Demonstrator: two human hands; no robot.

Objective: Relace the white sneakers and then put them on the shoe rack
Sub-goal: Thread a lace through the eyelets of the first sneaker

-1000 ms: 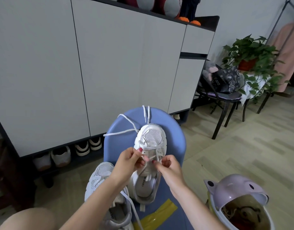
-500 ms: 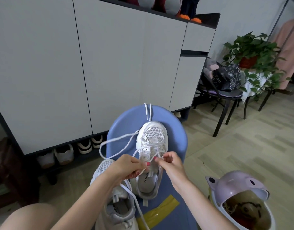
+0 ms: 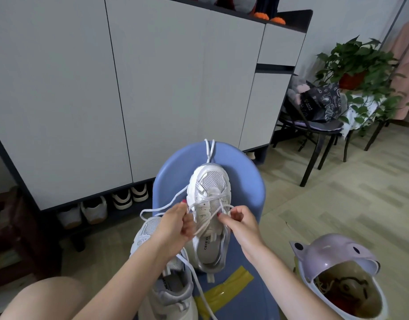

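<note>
At six o'clock, nearest you, your two forearms reach out over a blue rounded plastic board [image 3: 249,204] patched with a strip of yellow tape [image 3: 224,288]. At seven o'clock a second white mesh sneaker [image 3: 166,287] sits partly off the board's left edge, largely under your left forearm. Your left hand [image 3: 176,225] has its fingers curled closed, pinching one run of the white flat shoelace [image 3: 162,207], which loops out toward nine o'clock. Your right hand [image 3: 241,224] pinches the other run between thumb and forefinger, the remaining fingers folded in. Between both hands, at centre, the white mesh sneaker with a silver heel [image 3: 210,211] lies on the board, toe pointing to twelve o'clock, lace crossed over its lower eyelets. At four o'clock stands a lilac plastic bin with ears [image 3: 332,257]. Farther, at ten o'clock, pairs of shoes sit in the open bottom shelf [image 3: 102,211] of the tall grey-white cabinet [image 3: 152,88]. At two o'clock a black metal chair [image 3: 314,139] carries a dark bag, beside a leafy potted plant [image 3: 360,63].
</note>
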